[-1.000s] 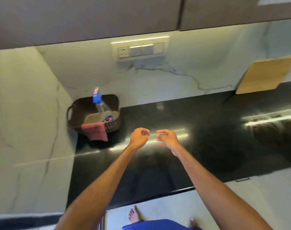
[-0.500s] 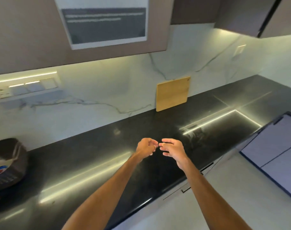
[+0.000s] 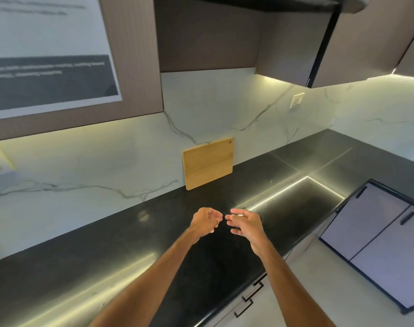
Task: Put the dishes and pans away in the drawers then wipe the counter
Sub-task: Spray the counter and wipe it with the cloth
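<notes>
My left hand point(image 3: 204, 221) and my right hand point(image 3: 245, 223) hover side by side above the black counter point(image 3: 106, 258), fingertips almost touching. Both hold nothing and their fingers are loosely curled and apart. Below the counter's front edge, drawer fronts with black handles point(image 3: 250, 297) show. No dishes, pans or cloth are in view.
A wooden cutting board point(image 3: 207, 163) leans upright against the marble backsplash. Brown wall cabinets point(image 3: 130, 67) hang overhead. At the right stand pale lower cabinet doors point(image 3: 380, 239) with dark handles. A wall socket point(image 3: 296, 100) sits on the backsplash.
The view has swung right along the counter: the brown basket with spray bottle and pink cloth has left the frame. My hands stay together in front, fingers slightly more apart.
</notes>
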Tool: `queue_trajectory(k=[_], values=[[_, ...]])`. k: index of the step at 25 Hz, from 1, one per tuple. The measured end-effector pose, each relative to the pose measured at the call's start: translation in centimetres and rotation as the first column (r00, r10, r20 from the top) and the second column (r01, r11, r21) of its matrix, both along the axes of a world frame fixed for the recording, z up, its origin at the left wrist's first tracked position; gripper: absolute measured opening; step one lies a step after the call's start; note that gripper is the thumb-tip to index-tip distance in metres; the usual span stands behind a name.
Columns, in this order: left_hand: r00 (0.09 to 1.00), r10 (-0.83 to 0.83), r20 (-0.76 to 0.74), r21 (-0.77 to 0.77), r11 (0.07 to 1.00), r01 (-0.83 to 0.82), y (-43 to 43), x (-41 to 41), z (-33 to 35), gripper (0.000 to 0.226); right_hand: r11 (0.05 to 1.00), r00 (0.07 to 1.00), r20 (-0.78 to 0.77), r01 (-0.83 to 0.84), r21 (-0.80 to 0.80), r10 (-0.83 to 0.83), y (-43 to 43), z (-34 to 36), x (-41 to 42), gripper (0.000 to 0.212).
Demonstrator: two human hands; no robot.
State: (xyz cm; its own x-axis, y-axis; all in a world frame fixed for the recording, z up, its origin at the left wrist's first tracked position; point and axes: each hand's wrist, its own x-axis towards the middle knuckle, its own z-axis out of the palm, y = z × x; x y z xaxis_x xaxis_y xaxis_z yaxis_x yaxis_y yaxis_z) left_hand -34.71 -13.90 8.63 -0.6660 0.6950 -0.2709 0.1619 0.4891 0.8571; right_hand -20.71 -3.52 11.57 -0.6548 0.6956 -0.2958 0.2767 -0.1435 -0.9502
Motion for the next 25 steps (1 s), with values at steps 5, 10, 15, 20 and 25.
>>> queue_trajectory(k=[5, 10, 15, 20, 25], values=[[0.995, 0.095, -0.014, 0.027, 0.995, -0.094, 6.8, -2.9, 0.5, 0.016, 0.999, 0.999, 0.016, -0.042, 0.032, 0.041, 6.8, 0.0, -3.1, 0.030], [0.978, 0.207, -0.014, 0.030, 0.978, -0.207, 10.4, -5.4, -1.1, 0.016, 0.993, 0.993, 0.046, -0.113, 0.026, 0.112, 12.3, -2.5, -6.6, 0.030], [0.957, 0.288, -0.038, -0.052, 0.956, -0.290, 11.6, -7.4, -4.4, 0.021, 0.990, 0.986, 0.088, -0.139, -0.014, 0.140, 16.7, -6.4, -9.8, 0.031], [0.880, 0.472, -0.059, -0.123, 0.871, -0.476, 13.4, -11.5, -8.9, 0.053, 0.982, 0.967, 0.171, -0.185, -0.020, 0.186, 22.6, -12.5, -13.0, 0.031], [0.777, 0.621, -0.097, -0.161, 0.761, -0.628, 17.4, -15.5, -13.3, 0.052, 0.963, 0.943, 0.219, -0.266, 0.038, 0.252, 30.4, -17.0, -17.5, 0.039]])
